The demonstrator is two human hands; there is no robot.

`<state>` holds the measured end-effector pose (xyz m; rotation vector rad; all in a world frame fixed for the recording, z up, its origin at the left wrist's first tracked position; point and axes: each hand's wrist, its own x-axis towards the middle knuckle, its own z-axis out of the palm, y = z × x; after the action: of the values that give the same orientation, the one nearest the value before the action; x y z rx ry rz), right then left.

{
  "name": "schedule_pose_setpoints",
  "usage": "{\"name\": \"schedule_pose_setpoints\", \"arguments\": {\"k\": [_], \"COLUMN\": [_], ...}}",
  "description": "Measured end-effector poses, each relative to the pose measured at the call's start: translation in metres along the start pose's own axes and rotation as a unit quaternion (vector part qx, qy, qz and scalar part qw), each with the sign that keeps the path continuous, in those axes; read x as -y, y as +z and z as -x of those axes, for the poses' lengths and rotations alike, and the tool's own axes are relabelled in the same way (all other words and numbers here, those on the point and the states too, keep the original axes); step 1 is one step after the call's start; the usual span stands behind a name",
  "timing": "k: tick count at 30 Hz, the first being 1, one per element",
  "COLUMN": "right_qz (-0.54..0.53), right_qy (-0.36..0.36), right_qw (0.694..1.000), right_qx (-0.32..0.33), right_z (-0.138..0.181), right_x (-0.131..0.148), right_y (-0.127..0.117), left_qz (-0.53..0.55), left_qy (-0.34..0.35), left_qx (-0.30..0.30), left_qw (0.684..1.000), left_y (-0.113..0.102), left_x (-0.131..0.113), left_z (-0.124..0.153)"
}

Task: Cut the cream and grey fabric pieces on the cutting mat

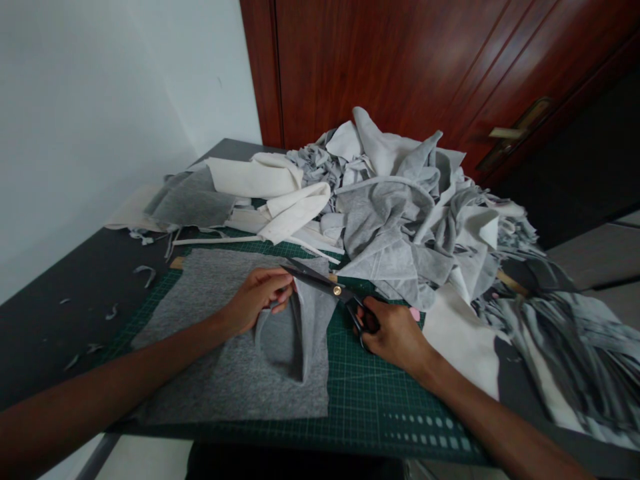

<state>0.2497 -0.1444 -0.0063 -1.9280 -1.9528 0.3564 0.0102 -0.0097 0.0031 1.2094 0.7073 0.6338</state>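
A grey felt sheet (215, 360) lies flat on a green cutting mat (380, 400). My left hand (257, 300) is closed in a pinch on a raised strip of the grey felt (300, 327) at the sheet's far right edge. My right hand (393, 333) is closed round the black handles of a pair of scissors (327, 287). The scissor blades point left and reach the felt just beside my left fingers.
A big heap of grey and white fabric scraps (395, 207) fills the far side of the dark table (45, 320). Cut grey strips (575, 353) pile up at the right. Small offcuts (145, 270) lie at the left. A brown door (425, 67) stands behind.
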Motion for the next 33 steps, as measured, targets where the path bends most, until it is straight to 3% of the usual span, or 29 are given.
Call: {"name": "schedule_pose_setpoints", "arguments": {"k": [14, 22, 33], "right_qz": [-0.004, 0.003, -0.011], "right_qy": [0.009, 0.011, 0.003], "right_qw": [1.000, 1.000, 1.000], "right_qx": [0.002, 0.006, -0.004], "right_z": [-0.0006, 0.0005, 0.0000], "right_x": [0.0001, -0.0018, -0.0012], "right_y": [-0.0014, 0.0002, 0.0000], "left_qz": [-0.031, -0.050, -0.017], "left_qy": [0.006, 0.029, 0.009], "left_qx": [0.014, -0.012, 0.025], "left_qw": [0.999, 0.998, 1.000], "left_y": [-0.0024, 0.0002, -0.0047], "left_x": [0.0027, 0.0038, 0.0048], "left_z": [-0.0014, -0.0018, -0.0001]}}
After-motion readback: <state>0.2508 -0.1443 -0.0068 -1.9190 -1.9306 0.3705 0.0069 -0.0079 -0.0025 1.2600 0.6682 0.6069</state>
